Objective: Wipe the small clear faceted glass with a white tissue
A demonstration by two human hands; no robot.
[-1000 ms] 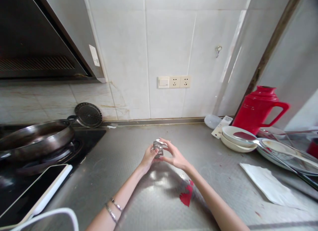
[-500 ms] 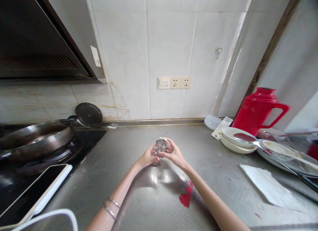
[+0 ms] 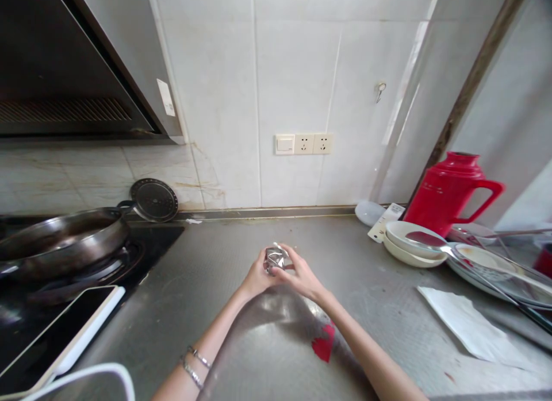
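Observation:
Between my hands, over the middle of the metal counter [image 3: 207,257], is a small shiny silver-grey object [image 3: 275,258], block-like and creased like foil; its exact kind I cannot make out. My left hand [image 3: 257,277] grips its left side. Around its right and near side curl the fingers of my right hand [image 3: 299,274], the thumb lying across the front. A tiny white bit shows at the object's top edge. Nearer to me, a torn red scrap [image 3: 323,343] lies flat on the counter below the right forearm.
Left, a steel pan [image 3: 64,240] sits on the black stove, with a phone [image 3: 56,338] and white cable in front. At right stand stacked bowls [image 3: 409,257] and a red thermos jug [image 3: 448,194]. A white paper sheet [image 3: 470,326] lies near the front. A range hood [image 3: 77,73] overhangs the left.
Both hands have shifted slightly left with the silver object, which has turned a little and shows a brighter face. My right fingers sit closer around it.

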